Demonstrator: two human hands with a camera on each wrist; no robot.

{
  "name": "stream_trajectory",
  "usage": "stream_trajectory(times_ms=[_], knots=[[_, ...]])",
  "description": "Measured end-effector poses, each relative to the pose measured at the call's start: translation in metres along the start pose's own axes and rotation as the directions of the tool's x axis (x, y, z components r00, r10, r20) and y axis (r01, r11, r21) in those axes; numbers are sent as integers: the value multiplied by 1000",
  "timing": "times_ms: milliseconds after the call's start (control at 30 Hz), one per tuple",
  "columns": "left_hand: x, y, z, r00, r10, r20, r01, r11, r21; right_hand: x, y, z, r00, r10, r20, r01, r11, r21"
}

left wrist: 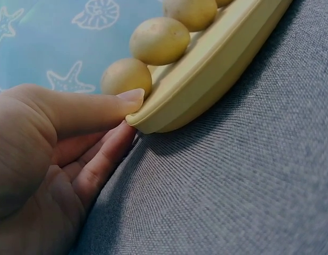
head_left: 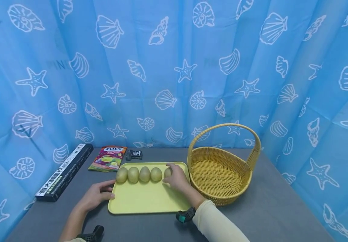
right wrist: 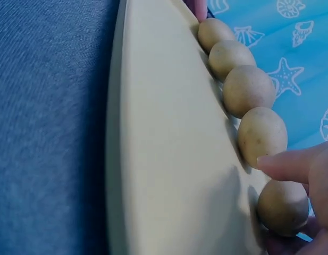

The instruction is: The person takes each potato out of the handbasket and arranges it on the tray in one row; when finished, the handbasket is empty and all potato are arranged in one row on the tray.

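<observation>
A yellow tray (head_left: 148,200) lies on the table with several round, brownish-yellow potatoes (head_left: 145,174) in a row along its far side. My left hand (head_left: 93,197) pinches the tray's left rim, thumb on top and fingers beneath, as the left wrist view shows. At the right end of the row, my right hand (head_left: 178,178) grips the last potato (right wrist: 283,207) from both sides. One fingertip of that hand comes right up to the neighbouring potato (right wrist: 262,137). The gripped potato is partly covered by the hand in the head view.
Right of the tray stands a wicker basket (head_left: 217,198) with a tall arched handle. Behind the tray's left corner are a candy packet (head_left: 108,158) and a small black item (head_left: 134,154). A long pasta box (head_left: 65,173) lies at the left. A blue shell-print curtain (head_left: 174,74) hangs behind.
</observation>
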State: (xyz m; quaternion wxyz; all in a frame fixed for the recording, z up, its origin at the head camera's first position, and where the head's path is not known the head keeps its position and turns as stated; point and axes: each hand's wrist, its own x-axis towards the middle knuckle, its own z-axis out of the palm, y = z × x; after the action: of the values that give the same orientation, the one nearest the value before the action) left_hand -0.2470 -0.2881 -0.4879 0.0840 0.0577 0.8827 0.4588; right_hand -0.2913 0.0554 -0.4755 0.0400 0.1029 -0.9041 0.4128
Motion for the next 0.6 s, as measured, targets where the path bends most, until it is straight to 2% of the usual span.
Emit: stream_trajectory(times_ms=[200, 433, 600], knots=[[3, 0, 0, 1000, -22, -7, 22, 1000, 19, -1, 2, 0, 998, -25, -55, 19, 994, -107], [1, -1, 0, 999, -37, -4, 37, 999, 15, -2, 1, 6, 998, 23, -57, -24, 1000, -18], [1, -1, -1, 1000, -9, -1, 9, 1000, 10, -1, -3, 10, 998, 30, -62, -30, 1000, 1]])
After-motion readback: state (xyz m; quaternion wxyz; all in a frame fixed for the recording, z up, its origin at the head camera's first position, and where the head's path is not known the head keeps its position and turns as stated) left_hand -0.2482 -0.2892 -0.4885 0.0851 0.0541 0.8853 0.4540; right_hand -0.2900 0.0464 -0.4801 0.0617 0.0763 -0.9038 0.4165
